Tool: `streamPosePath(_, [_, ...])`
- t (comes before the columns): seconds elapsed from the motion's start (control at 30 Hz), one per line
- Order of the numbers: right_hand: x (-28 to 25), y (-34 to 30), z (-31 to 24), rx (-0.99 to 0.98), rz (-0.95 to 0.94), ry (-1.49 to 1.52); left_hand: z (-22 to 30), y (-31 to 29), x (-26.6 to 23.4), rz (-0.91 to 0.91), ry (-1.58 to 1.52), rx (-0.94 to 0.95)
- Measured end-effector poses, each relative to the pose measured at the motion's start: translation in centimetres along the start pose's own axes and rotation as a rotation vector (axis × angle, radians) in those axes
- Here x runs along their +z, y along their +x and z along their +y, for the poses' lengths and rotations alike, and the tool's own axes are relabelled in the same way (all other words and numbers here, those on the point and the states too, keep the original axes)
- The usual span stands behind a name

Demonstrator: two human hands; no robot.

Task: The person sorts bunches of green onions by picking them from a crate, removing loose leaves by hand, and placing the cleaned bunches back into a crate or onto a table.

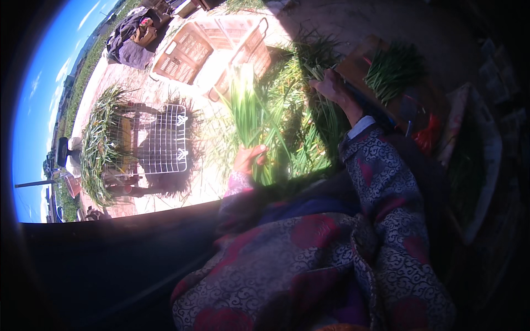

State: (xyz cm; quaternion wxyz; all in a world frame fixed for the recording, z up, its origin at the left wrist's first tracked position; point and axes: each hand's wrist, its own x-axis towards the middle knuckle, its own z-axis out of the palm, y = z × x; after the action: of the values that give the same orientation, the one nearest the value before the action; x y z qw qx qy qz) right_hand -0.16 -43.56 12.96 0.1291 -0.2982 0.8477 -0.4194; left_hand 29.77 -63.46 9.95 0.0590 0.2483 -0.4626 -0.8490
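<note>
My left hand (250,159) is closed round the lower part of a bunch of long green leaves (244,107), which look like garlic chives and stand upright in bright sun. In the shade to the right, my right hand (331,88) is closed at the edge of the leaf pile, with a few leaves (316,71) at its fingers. Between the two hands spreads a loose heap of the same leaves (301,121), partly sunlit. Just beyond my right hand, a neat bunch of chives (395,71) lies on a brown board (353,65).
A pale plastic crate (185,52) stands ahead. To the left is a white wire-mesh cart (163,138) with leaves (102,143) piled on its far side. Dark clothing (130,47) lies at the back. Right are a red plastic bag (428,135) and a shaded pale-rimmed crate (490,182).
</note>
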Motion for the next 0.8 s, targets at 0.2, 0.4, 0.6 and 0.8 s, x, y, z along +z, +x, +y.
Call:
streamPosePath(0.2, [1.0, -2.4, -3.7, 0.049, 0.052, 0.577, -0.3, -0.7, 0.9, 0.035, -0.002, 0.014])
streamPosePath(0.4, [3.9, -3.3, -6.7, 0.137, -0.321, 0.669, -1.5, -0.3, 1.3, -0.01, -0.02, -0.021])
streamPosePath(0.6, [1.8, -2.8, -4.8, 0.027, -0.296, 0.427, -1.2, 0.9, 0.5, -0.037, -0.172, 0.04])
streamPosePath(0.8, [-2.8, 0.3, 8.0, -0.064, 0.014, -0.022, -1.2, 1.7, -0.8, -0.088, -0.142, 0.061])
